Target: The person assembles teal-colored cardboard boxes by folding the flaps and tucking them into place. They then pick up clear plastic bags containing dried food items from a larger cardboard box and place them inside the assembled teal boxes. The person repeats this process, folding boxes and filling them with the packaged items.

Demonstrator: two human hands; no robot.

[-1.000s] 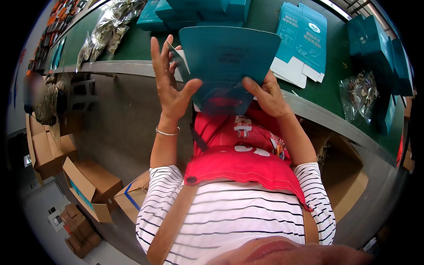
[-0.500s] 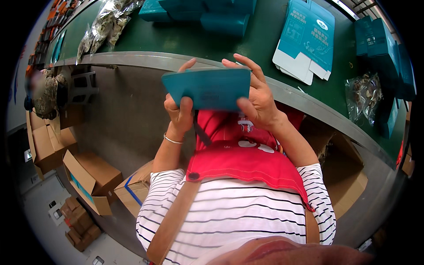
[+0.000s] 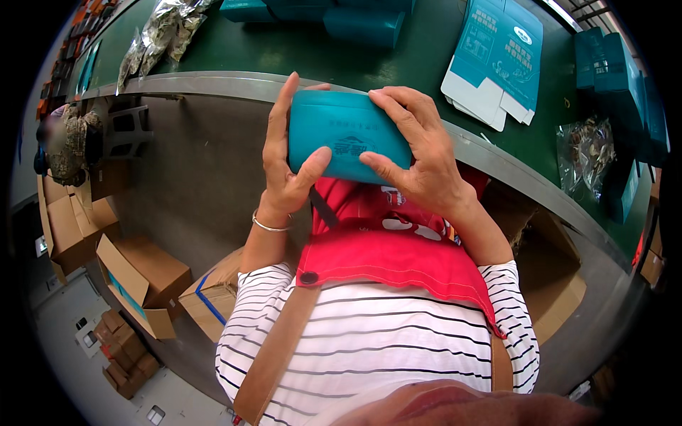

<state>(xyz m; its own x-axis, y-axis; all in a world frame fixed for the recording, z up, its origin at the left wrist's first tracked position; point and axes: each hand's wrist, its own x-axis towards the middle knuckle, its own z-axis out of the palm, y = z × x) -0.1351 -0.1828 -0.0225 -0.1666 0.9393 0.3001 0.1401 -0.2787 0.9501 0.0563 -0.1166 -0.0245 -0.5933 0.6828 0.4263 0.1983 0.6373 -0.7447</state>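
Note:
A teal cardboard box [image 3: 341, 117], with dark print on the face turned up to me, is held in front of my red apron, near the table's edge. My left hand [image 3: 288, 153] grips its left end, thumb on the printed face and index finger stretched up along the side. Around the right end is my right hand [image 3: 419, 145], its thumb on the same face and its fingers over the far top edge. The underside of the box is hidden.
On the green table [image 3: 270, 53] lie flat teal-and-white cartons [image 3: 497, 57], folded teal boxes [image 3: 362, 25] and clear bags [image 3: 586, 153] of dried pieces. More teal boxes [image 3: 618, 71] stand at right. Brown cartons [image 3: 145, 273] sit on the floor at left; another person [image 3: 67, 149] is beyond.
The box has tilted so that its printed face shows more fully. My left hand has shifted up its left side, and my right thumb has moved inward onto the face.

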